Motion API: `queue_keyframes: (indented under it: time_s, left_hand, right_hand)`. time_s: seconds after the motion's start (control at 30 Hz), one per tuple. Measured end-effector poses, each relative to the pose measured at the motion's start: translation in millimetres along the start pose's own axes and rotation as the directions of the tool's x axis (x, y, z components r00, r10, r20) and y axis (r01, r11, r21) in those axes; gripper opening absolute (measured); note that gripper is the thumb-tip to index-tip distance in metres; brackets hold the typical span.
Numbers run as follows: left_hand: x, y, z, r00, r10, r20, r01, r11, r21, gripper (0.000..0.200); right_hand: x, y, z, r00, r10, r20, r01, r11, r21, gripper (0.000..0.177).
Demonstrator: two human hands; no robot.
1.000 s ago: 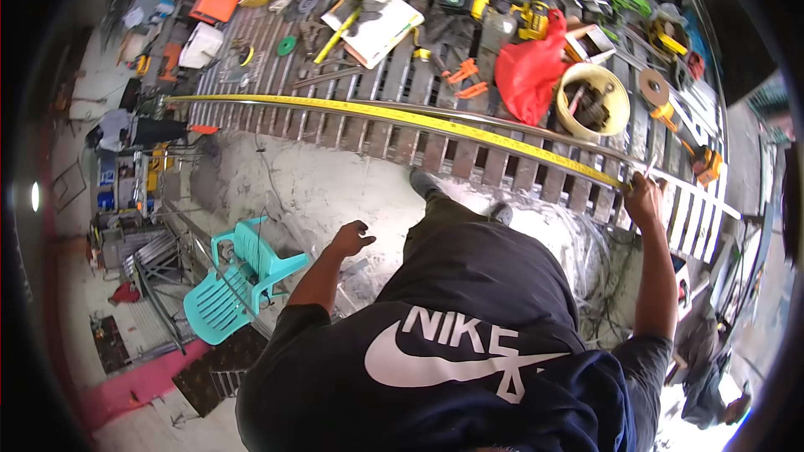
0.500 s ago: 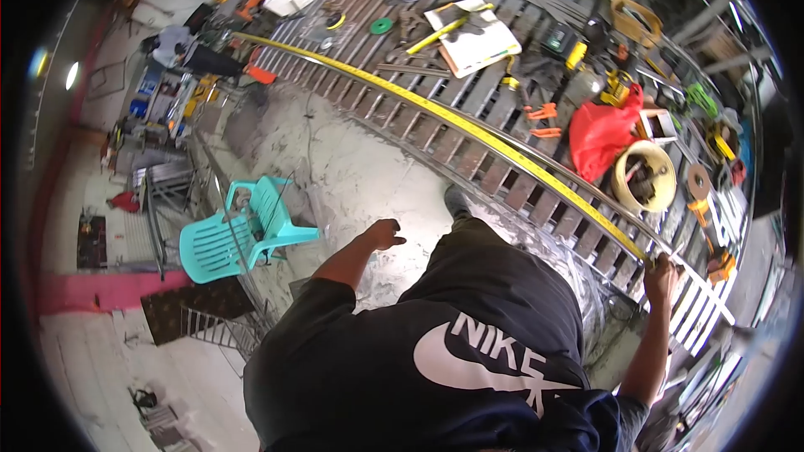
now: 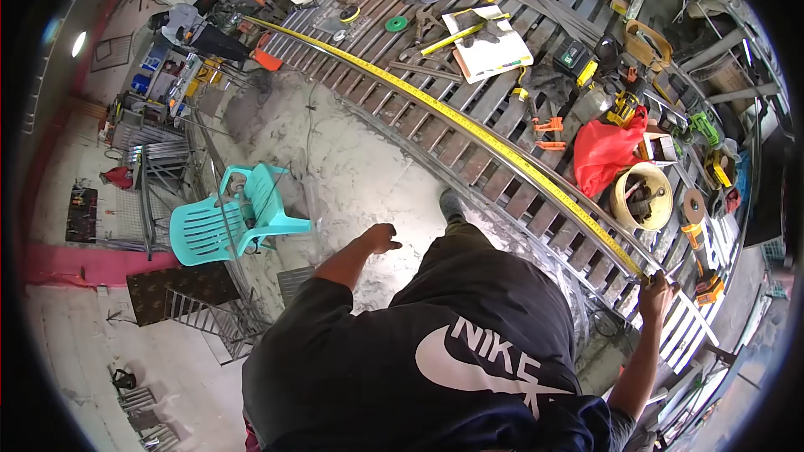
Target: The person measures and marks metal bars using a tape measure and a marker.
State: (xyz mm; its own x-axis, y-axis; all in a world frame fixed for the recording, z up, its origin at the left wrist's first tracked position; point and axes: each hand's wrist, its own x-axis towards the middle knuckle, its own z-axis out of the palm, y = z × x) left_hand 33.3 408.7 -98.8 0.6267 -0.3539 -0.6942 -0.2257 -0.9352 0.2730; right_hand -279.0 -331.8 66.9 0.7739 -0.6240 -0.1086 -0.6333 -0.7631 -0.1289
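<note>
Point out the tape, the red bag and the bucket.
Tape (image 3: 502, 151), head view: on its yellow blade.
Red bag (image 3: 605, 153), head view: middle of its crumpled surface.
Bucket (image 3: 618, 201), head view: on its left wall.

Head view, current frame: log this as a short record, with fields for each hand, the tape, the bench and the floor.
Right hand: closed at the tape's near end
Left hand: loosely curled, nothing visible in it
Tape: extended along the bench
Bench: slatted; red bag beside bucket
Floor: turquoise chair, on the left
</note>
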Motion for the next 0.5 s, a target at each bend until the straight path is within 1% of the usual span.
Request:
queue_keyframes:
  time_s: [0.17,0.27,0.4,0.5]
  left_hand:
    - [-4.5,-0.1,2.5,1.000,-0.030,0.008,0.030,0.999,-0.012,0.067]
    - [-7.5,-1.1,1.3,0.999,-0.037,0.006,0.037,0.999,-0.025,0.066]
    - [-11.0,1.0,2.0,0.999,-0.030,-0.015,0.029,0.999,-0.038,0.066]
    - [-8.3,4.7,2.9,0.999,0.006,-0.041,-0.008,0.999,-0.052,0.064]
  right_hand:
    - [-1.1,0.1,-1.3,0.996,-0.046,-0.071,0.045,0.999,-0.020,0.022]
    - [0.8,5.9,1.4,0.998,-0.035,-0.049,0.034,0.999,-0.024,0.024]
    - [0.2,5.3,1.5,0.995,-0.068,-0.072,0.066,0.998,-0.021,0.023]
    - [-0.9,4.4,0.4,0.996,-0.058,-0.065,0.057,0.998,-0.012,0.023]
